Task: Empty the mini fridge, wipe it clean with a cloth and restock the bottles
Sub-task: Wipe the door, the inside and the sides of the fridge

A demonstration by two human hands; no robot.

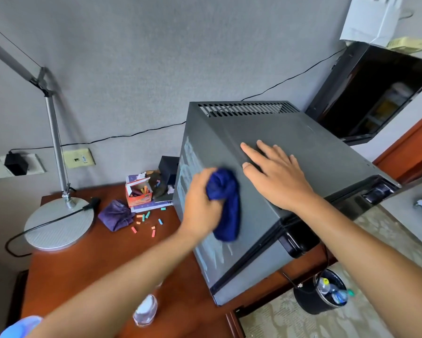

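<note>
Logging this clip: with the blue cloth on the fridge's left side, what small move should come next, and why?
Probably drag the blue cloth, held in the left hand, down the mini fridge side: pale streaks remain below it, while the right hand steadies the top.

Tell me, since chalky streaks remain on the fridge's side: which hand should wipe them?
Left. The left hand already grips the blue cloth against that side of the fridge; the right hand lies flat on top.

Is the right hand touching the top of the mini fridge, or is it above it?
Touching. The head view shows the right hand lying flat, fingers spread, on the top of the mini fridge, with no gap visible under it.
</note>
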